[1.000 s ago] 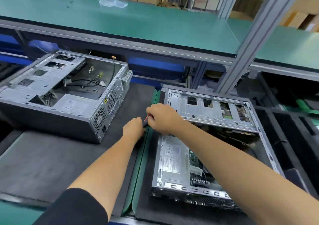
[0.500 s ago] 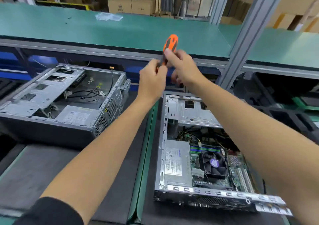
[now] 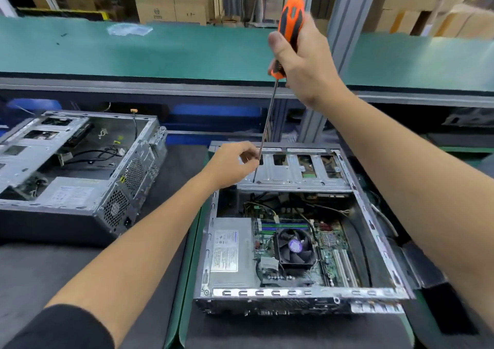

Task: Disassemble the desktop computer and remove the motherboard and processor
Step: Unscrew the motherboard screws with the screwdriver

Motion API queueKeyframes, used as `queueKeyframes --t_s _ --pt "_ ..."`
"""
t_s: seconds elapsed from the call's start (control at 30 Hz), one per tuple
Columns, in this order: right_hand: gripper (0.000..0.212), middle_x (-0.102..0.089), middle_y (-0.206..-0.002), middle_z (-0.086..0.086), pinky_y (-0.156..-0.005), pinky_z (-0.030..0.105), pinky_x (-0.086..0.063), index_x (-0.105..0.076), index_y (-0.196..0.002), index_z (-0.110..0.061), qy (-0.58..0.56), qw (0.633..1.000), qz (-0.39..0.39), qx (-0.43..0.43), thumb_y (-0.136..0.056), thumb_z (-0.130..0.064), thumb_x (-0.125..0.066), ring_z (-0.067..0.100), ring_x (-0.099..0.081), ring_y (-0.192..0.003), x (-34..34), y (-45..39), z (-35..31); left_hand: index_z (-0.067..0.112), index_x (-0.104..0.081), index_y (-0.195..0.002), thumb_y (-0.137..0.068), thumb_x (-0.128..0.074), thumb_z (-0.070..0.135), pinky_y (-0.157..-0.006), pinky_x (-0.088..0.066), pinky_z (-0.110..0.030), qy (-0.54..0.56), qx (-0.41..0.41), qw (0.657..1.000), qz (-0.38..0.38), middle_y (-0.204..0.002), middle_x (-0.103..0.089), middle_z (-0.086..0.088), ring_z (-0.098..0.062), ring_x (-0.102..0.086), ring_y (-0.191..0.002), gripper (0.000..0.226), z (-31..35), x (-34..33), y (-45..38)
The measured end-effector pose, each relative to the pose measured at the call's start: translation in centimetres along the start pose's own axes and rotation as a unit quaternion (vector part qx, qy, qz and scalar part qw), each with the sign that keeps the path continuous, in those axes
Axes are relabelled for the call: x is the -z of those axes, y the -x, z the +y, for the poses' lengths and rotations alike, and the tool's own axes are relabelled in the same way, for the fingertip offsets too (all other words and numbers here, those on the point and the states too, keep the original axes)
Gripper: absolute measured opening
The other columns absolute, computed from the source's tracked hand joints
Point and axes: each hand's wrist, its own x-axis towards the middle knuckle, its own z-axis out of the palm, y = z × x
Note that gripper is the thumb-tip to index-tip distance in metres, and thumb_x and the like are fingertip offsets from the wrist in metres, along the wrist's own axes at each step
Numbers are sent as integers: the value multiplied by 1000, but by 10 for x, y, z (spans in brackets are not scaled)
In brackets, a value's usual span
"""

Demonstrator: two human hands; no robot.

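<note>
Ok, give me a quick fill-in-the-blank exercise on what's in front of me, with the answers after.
1. The right hand grips a screwdriver whose handle is black and ____.
2. The left hand pinches the screwdriver's ____.
3. The cooling fan sits inside the open computer case on the ____ side.

Missing words: orange; shaft; right

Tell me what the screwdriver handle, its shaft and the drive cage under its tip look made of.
Orange-and-black screwdriver handle: matte, probably plastic with rubbery black inlays. Long thin shaft: dark, slim and straight, likely steel. Silver perforated drive cage: bare sheet metal, judging by its dull grey sheen, punched windows and folded edges.
</note>
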Motion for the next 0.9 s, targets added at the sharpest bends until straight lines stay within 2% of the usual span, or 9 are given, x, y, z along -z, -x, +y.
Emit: queueKeyframes --t_s 0.17,0.37,0.47,0.57,0.67,0.77,0.8,0.83,0.9 --pt "16 -53 -78 0 -61 16 -47 -40 -105 -9 -6 1000 -12 17 -102 -25 -44 13 -62 -67 2 1 16 21 -68 -99 -92 -62 22 -64 -38 -1 -21 18 999 -36 -88 -64 15 5 -56 -77 9 -7 -25 -6" --pt "17 -54 -80 2 -59 14 -46 -38 -103 -10 -9 999 -43 29 -103 -26 -43 18 -63 -72 8 -3 25 9 -73 -87 -90 -64 13 -51 -36 -2 6 42 998 -50 -71 -61 25 14 -54 -54 10 -9 -36 -12" --pt "19 -62 -88 19 -56 13 -44 -39 -105 -8 -8 998 -64 22 -103 -26 -44 7 -61 -65 7 1 31 17 -72 -81 -90 -65 16 -58 -45 -14 -17 54 997 -57 -76 -68 13 5 -59 -60 11 -13 -38 -9" --pt "19 -66 -88 15 -52 13 -44 -41 -107 -7 -4 994 -112 12 -102 -25 -47 -1 -58 -57 1 6 35 13 -72 -81 -86 -70 21 -76 -52 -30 -65 56 995 -48 -86 -69 0 -13 -63 -79 9 -17 -40 -8" --pt "20 -68 -86 13 -52 19 -49 -41 -101 -11 16 987 -162 10 -98 -26 -54 3 -62 -60 -7 13 39 13 -65 -78 -85 -71 28 -71 -48 -29 -117 41 992 -38 -82 -64 1 -14 -58 -76 18 -15 -40 -5" --pt "27 -65 -89 18 -69 44 -54 -45 -98 -9 60 979 -197 0 -92 -29 -62 29 -66 -79 -17 24 51 14 -55 -64 -90 -63 28 -58 -39 -27 -145 -8 989 18 -63 -53 2 -12 -48 -60 31 -12 -37 6" --pt "28 -64 -89 19 -72 47 -52 -47 -98 -8 68 977 -203 -4 -91 -29 -63 33 -65 -81 -19 29 56 15 -50 -58 -90 -61 26 -54 -36 -25 -133 -22 991 11 -56 -48 3 -9 -42 -53 36 -11 -36 11" --pt "29 -64 -89 18 -73 48 -51 -48 -98 -7 70 976 -207 -10 -90 -29 -64 34 -64 -82 -22 33 60 16 -45 -55 -90 -58 26 -51 -32 -24 -119 -27 992 -32 -52 -44 4 -8 -38 -49 39 -9 -35 16" --pt "27 -64 -88 16 -74 48 -51 -49 -96 -9 72 974 -215 -14 -90 -29 -65 33 -63 -82 -26 41 68 13 -52 -61 -91 -52 25 -54 -36 -25 -134 -14 972 -194 -57 -51 1 -7 -40 -50 33 -4 -39 23"
